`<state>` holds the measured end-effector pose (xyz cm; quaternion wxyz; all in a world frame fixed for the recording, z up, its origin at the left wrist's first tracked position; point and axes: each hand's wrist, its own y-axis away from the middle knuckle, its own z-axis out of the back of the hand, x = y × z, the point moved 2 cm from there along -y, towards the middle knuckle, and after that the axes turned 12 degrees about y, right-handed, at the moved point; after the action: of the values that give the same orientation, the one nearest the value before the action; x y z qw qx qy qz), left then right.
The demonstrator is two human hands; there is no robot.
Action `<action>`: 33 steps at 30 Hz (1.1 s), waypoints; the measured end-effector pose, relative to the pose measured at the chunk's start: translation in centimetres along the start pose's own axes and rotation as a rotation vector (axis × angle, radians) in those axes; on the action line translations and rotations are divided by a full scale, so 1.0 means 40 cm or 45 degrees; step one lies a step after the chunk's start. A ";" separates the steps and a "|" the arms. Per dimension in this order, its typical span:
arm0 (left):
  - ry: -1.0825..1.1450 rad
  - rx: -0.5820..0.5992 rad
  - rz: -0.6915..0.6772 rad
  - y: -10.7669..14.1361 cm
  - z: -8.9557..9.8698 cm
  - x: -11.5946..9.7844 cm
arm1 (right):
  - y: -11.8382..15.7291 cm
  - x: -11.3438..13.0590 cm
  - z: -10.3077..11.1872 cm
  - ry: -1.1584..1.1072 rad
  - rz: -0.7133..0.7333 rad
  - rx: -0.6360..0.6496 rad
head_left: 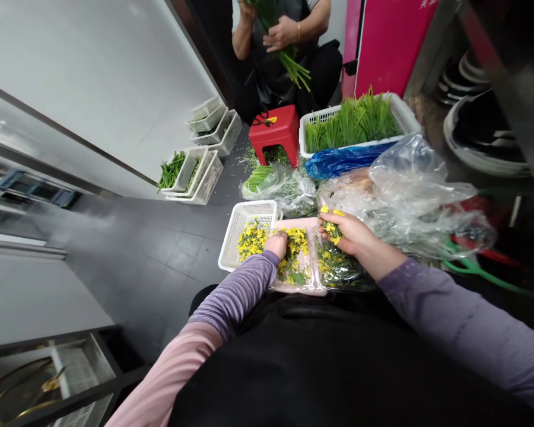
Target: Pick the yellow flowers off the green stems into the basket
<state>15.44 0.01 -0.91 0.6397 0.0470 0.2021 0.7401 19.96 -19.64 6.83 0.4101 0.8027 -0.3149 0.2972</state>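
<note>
My right hand (350,233) is closed around a small bunch of yellow flowers (331,228) with green stems, held above a clear plastic bag (345,270) of more flowering greens. My left hand (276,244) is curled at the left side of a pink tray (314,287), against the yellow blossoms (297,238) lying in it. Its fingertips are mostly hidden, so what they pinch cannot be made out. Left of the tray, touching it, a white perforated basket (228,244) contains loose yellow flower heads (251,238).
Beyond are bagged greens (289,187), a red stool (273,130) with scissors (262,119), and a white crate (409,115) of green stalks. Crumpled plastic bags (409,190) lie at right. Stacked baskets (204,184) stand left. Opposite, a person's hands (282,32) hold long green stalks.
</note>
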 end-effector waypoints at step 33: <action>1.758 0.139 0.159 0.244 0.130 -0.138 | 0.035 -0.112 -0.071 0.213 -0.198 0.310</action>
<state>9.08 -5.04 8.41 0.3176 -0.3909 0.5966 0.6249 15.47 -16.71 5.59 0.3565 0.8408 -0.1782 0.3664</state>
